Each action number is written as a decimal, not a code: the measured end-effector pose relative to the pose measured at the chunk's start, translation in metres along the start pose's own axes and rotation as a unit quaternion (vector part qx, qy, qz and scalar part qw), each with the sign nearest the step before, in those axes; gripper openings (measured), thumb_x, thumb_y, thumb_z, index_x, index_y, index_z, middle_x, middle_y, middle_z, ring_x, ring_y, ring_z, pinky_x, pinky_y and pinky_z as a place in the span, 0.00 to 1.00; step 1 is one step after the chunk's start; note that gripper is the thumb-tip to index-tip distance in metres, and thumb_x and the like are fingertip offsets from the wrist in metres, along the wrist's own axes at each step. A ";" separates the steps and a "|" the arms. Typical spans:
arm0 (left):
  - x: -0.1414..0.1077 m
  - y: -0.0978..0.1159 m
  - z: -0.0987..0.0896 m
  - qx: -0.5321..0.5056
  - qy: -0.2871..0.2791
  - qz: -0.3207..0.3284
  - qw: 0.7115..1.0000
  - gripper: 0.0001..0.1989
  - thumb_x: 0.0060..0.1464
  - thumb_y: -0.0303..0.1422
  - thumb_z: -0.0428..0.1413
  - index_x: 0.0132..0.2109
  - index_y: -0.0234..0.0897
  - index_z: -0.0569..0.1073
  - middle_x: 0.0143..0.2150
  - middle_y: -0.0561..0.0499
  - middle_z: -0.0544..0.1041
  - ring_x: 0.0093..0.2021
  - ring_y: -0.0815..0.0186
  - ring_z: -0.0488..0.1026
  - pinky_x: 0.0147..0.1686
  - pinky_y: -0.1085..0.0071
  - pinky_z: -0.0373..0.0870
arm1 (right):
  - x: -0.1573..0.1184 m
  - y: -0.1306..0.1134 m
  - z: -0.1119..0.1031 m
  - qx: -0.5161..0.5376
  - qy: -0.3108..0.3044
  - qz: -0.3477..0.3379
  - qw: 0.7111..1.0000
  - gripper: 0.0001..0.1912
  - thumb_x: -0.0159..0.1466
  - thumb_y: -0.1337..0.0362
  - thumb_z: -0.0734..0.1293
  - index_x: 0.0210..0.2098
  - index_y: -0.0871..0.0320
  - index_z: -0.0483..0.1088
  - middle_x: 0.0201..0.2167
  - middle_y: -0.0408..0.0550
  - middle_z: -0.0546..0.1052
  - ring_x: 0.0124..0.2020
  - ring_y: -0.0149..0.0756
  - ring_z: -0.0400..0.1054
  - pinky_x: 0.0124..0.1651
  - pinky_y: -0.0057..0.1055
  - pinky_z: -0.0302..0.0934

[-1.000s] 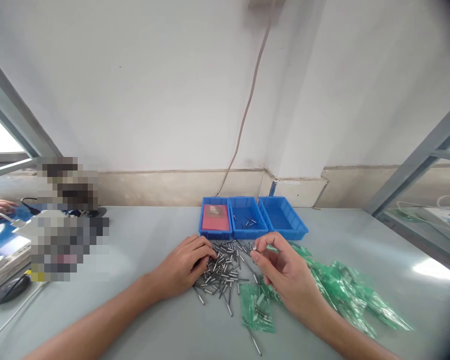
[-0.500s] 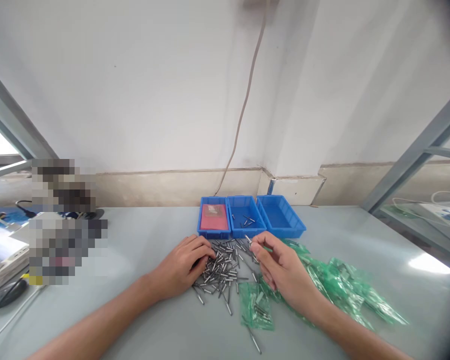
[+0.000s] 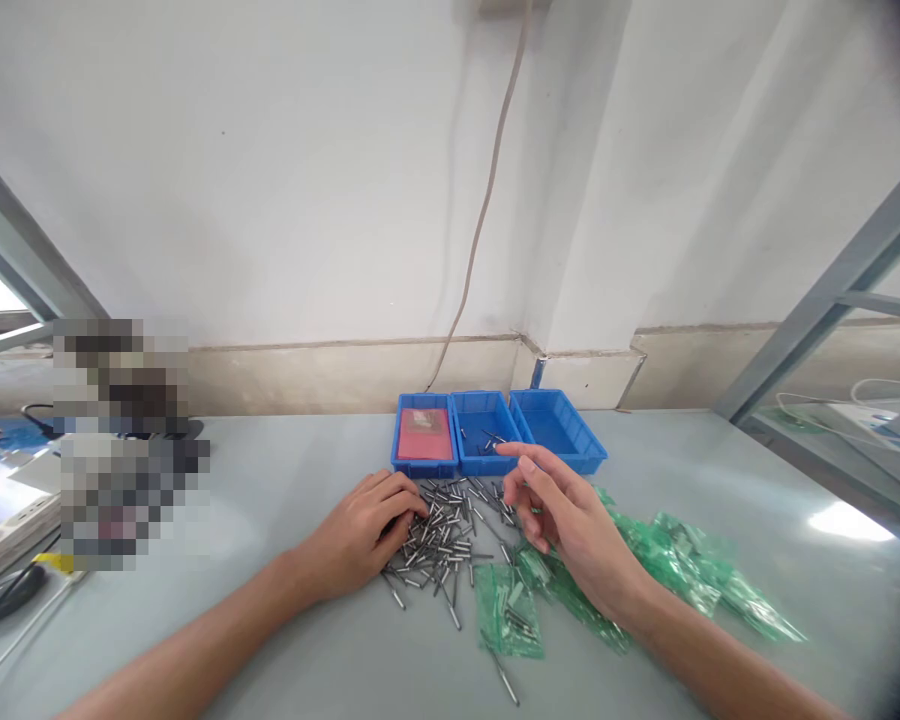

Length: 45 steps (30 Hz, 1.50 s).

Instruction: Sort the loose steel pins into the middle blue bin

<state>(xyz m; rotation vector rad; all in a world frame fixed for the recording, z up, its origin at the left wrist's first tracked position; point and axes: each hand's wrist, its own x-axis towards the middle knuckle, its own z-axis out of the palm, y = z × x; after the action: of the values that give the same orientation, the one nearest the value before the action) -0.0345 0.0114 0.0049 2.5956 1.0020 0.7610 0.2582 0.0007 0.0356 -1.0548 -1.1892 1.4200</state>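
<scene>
My left hand rests at the left side of a heap of small metal rods, thumb and curled fingers apart around its edge; nothing held shows. Many of the rods have a thick bright end and a thinner dark shaft. Over the front of the middle blue bin is the index finger of my right hand, stretched out, the other fingers loosely bent and no rod visible in them. Inside that bin lie several rods. A small green plastic bag with rods in it sits in front of the heap.
The left blue bin contains a pink sheet; the right blue bin stands beside the middle one. Crumpled green bags lie beyond my right forearm. One loose rod is near the front. Cables and a mouse are far left.
The rod that my right fingertips pinched is no longer in them. The index finger has straightened and reached forward over the middle bin. My left hand stays in place.
</scene>
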 end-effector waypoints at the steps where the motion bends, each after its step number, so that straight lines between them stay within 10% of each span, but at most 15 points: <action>1: 0.000 0.000 0.000 0.000 0.001 0.000 1.000 0.13 0.74 0.24 0.48 0.53 0.40 0.76 0.53 0.45 0.78 0.53 0.58 0.74 0.55 0.60 0.74 | -0.001 -0.001 0.000 0.001 0.000 -0.004 1.000 0.24 0.73 0.41 0.68 0.59 0.49 0.73 0.34 0.42 0.74 0.25 0.28 0.59 0.22 0.24 0.56; 13: 0.000 0.001 0.001 0.001 0.004 0.002 1.000 0.13 0.74 0.24 0.48 0.54 0.41 0.76 0.53 0.45 0.79 0.53 0.58 0.75 0.55 0.60 0.74 | -0.001 0.005 -0.001 -0.192 -0.006 -0.058 0.980 0.16 0.75 0.46 0.65 0.51 0.50 0.73 0.31 0.42 0.73 0.29 0.35 0.64 0.30 0.32 0.62; 19: 0.000 0.001 0.000 0.001 0.005 0.002 1.000 0.13 0.74 0.24 0.48 0.54 0.40 0.76 0.53 0.45 0.78 0.53 0.58 0.74 0.55 0.60 0.73 | -0.010 0.014 0.001 -0.515 -0.134 -0.210 0.820 0.09 0.74 0.60 0.71 0.53 0.50 0.75 0.49 0.48 0.77 0.50 0.49 0.70 0.55 0.49 0.65; 23: 0.000 0.000 0.000 0.005 0.004 0.002 1.000 0.13 0.73 0.24 0.49 0.53 0.40 0.76 0.53 0.45 0.78 0.53 0.58 0.74 0.55 0.60 0.73 | -0.011 0.017 0.003 -0.563 -0.172 -0.217 0.779 0.03 0.75 0.65 0.70 0.48 0.52 0.75 0.46 0.47 0.78 0.47 0.48 0.71 0.54 0.49 0.66; 33: -0.001 -0.001 0.001 0.005 0.004 0.001 1.000 0.13 0.74 0.24 0.49 0.54 0.41 0.76 0.54 0.45 0.78 0.54 0.58 0.74 0.56 0.59 0.73 | -0.011 0.013 0.005 -0.548 -0.158 -0.221 0.791 0.09 0.77 0.70 0.63 0.40 0.52 0.68 0.41 0.46 0.77 0.42 0.45 0.71 0.48 0.44 0.65; 45: -0.001 -0.001 0.001 -0.005 -0.001 0.001 1.000 0.13 0.73 0.23 0.48 0.54 0.41 0.75 0.54 0.45 0.78 0.54 0.58 0.73 0.56 0.60 0.72 | -0.009 0.014 0.002 -0.381 -0.030 -0.166 0.909 0.10 0.72 0.63 0.65 0.33 0.51 0.63 0.47 0.49 0.82 0.40 0.43 0.76 0.35 0.35 0.65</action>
<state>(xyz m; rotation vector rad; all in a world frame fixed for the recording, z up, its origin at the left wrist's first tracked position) -0.0349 0.0114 0.0038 2.5893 0.9934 0.7624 0.2553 -0.0093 0.0226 -1.2377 -1.9423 0.7159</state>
